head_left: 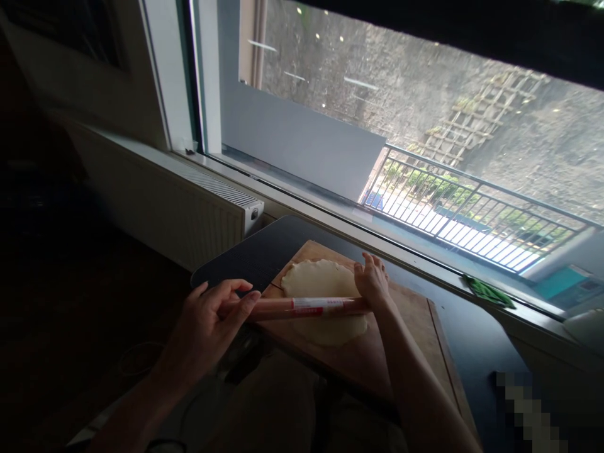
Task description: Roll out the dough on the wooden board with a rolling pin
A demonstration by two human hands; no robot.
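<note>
A wooden rolling pin (283,306) with a red and white label lies across a flat, rounded sheet of pale dough (325,277). The dough rests on a wooden board (415,318), its edge slightly uneven. My left hand (212,318) holds the pin's left end, thumb along the near side and fingers over the far side. At the other end, my right hand (372,280) is closed over the pin, near the dough's right edge. Both ends of the pin are partly hidden by my hands.
The board sits on a dark table (476,346) beside a large window. A white radiator (189,201) stands to the left under the wall. A green cloth (488,291) lies on the windowsill at right. A pixelated patch covers the lower right.
</note>
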